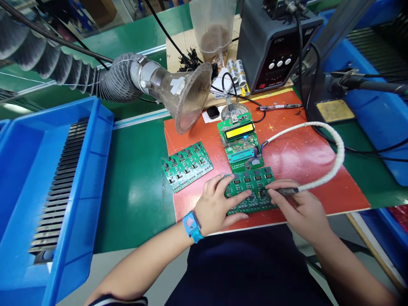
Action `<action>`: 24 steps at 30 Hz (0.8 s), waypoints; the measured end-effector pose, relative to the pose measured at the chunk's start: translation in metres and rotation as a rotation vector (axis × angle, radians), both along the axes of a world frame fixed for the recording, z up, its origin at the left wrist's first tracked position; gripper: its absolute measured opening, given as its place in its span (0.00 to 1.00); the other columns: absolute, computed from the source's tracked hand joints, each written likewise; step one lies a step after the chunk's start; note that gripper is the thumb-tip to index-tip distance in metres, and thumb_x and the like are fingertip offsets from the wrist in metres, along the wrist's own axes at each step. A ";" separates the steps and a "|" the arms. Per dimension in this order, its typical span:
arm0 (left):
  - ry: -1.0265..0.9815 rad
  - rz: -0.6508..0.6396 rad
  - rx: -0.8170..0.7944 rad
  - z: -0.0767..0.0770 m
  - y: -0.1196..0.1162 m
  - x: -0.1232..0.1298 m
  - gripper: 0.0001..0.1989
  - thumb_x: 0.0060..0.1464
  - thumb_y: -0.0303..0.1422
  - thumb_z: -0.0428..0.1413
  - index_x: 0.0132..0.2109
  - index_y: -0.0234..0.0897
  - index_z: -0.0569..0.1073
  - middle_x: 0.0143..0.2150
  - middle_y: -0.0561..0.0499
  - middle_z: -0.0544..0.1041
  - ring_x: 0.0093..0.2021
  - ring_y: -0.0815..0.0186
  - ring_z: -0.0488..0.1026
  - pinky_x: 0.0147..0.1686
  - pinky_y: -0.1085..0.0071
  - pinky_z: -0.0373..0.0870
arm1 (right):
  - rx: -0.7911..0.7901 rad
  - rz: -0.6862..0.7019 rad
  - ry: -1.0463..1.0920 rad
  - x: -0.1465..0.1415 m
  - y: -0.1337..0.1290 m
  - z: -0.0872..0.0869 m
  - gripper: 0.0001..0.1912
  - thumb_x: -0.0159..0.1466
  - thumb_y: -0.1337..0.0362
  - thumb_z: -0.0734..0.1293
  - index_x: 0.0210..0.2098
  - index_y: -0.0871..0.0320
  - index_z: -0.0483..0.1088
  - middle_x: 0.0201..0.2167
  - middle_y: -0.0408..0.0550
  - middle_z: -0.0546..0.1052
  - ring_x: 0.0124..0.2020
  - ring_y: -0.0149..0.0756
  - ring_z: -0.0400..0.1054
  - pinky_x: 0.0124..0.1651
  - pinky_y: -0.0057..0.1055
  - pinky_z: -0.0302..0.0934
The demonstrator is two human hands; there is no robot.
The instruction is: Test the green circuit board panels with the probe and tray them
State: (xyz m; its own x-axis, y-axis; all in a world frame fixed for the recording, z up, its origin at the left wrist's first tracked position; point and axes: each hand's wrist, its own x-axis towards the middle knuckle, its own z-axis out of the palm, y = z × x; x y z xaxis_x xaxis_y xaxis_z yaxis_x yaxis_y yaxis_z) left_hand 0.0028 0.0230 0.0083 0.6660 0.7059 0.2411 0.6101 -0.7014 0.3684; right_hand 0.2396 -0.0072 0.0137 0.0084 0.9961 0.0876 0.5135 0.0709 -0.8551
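My left hand (216, 204), with a blue wrist strap (191, 225), lies with fingers spread on a green circuit board (255, 204). Between the fingertips of my right hand (298, 204) is a dark probe (288, 191), its tip at the board's right part. From the probe a white wrapped cable (339, 148) loops to a programmer board (244, 142) with a lit yellow display, just beyond the circuit board. A second circuit board (187, 166) rests on the red mat (318, 170), left of the programmer board.
A blue bin (95, 170) with a slotted black rack (60, 191) stands at left. The fume extractor funnel (191, 97) hangs over the mat's back left. Behind are a soldering station (277, 51), a pen (280, 107) and cables; more blue bins stand at right.
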 end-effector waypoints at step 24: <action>-0.120 -0.030 -0.025 -0.005 0.003 -0.007 0.31 0.54 0.55 0.57 0.57 0.39 0.71 0.62 0.38 0.64 0.62 0.48 0.59 0.60 0.48 0.63 | -0.022 -0.064 -0.028 -0.004 -0.002 0.010 0.06 0.66 0.60 0.66 0.41 0.54 0.73 0.37 0.47 0.77 0.32 0.35 0.75 0.39 0.33 0.71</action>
State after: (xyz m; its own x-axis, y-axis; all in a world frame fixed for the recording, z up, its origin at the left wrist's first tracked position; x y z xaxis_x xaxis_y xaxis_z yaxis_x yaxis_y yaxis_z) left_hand -0.0045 0.0256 0.0031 0.6546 0.6927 0.3029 0.5395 -0.7086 0.4548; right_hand 0.2359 -0.0089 0.0240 0.0700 0.9953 0.0665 0.5398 0.0183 -0.8416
